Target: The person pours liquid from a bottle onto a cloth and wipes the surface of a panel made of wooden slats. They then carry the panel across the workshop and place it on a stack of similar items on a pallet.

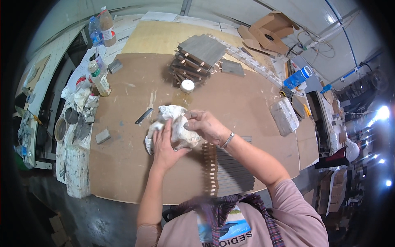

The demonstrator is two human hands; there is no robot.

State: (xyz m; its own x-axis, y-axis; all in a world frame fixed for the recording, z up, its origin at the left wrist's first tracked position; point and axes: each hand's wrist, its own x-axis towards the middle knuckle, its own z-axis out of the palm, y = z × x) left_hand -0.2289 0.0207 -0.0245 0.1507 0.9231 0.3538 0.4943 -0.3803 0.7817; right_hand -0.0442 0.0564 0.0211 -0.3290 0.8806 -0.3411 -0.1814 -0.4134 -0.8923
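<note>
A crumpled white cloth (175,111) lies bunched on the brown work board in front of me. My left hand (164,148) holds it from the near left side, fingers over its folds and thumb along its lower edge. At its right side my right hand (207,126) has its fingers bent in, pinching the cloth's edge. Just beyond the cloth stands a clear bottle with a white cap (187,85). To the left is a small dark flat strip (144,116). Below my right forearm sits a row of thin grey slats (234,168) with pale ends.
Grey panels (201,51) are piled at the back, beside a loose panel (232,68). A whitish block (284,116) and a blue bottle (298,77) are at right. Bottles (100,78) and a small grey block (103,136) are at left. An open cardboard box (269,33) lies behind.
</note>
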